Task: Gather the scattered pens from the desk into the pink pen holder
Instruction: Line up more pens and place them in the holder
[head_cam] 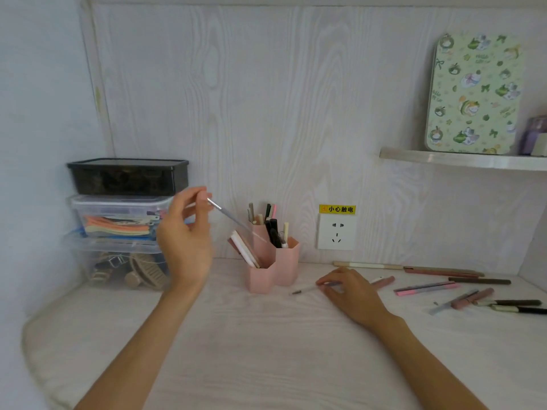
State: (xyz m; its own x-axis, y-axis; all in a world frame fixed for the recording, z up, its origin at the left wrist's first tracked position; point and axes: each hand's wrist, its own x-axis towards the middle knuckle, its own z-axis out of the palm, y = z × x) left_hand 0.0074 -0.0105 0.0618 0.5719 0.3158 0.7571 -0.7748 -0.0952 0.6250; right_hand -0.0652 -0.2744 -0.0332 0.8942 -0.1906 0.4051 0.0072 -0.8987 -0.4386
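Two pens are in our hands: our left hand (185, 232) pinches a thin pen (233, 221) slanting tip-down toward the holder (273, 261) by the worktop's back edge; our right hand (349, 288) curls its fingers on a pen (307, 289) lying crosswise just beside the holder.

Desk (266, 350): holder (273, 270), pens (426, 288), boxes (118, 247)
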